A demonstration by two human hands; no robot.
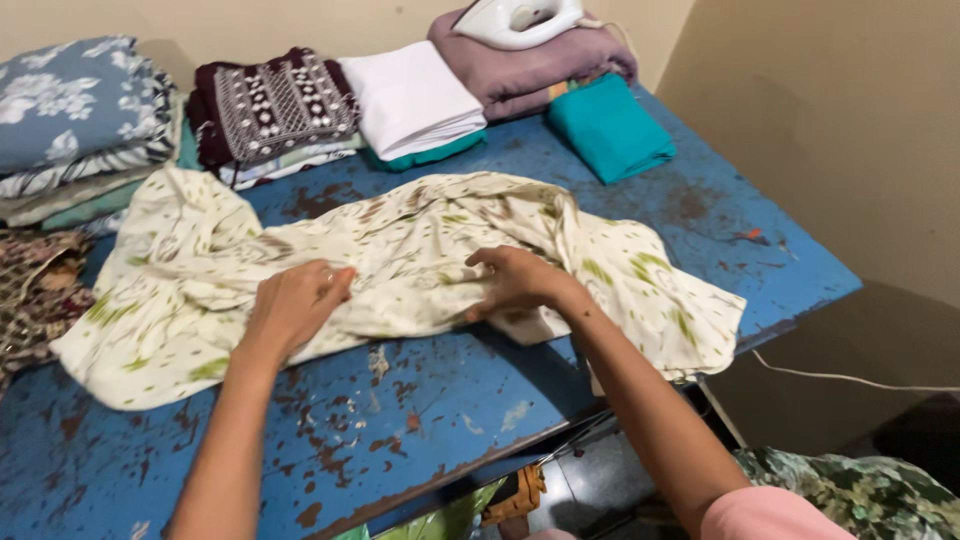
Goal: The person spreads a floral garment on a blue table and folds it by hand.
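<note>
A cream cloth with green leaf print (420, 240) lies crumpled across the worn blue table (420, 420). My left hand (295, 305) grips a fold of the cloth near its front edge, fingers curled into the fabric. Close to the middle of the cloth, my right hand (515, 280) is closed on another fold. One end of the cloth hangs over the table's right front edge.
Folded clothes line the back: a blue floral stack (70, 110), a dark embroidered piece (275, 100), white fabric (410, 95), a mauve pile (530, 65) with a white iron (520, 20) on top, and a teal piece (610, 125). A cord (850, 380) trails on the floor at right.
</note>
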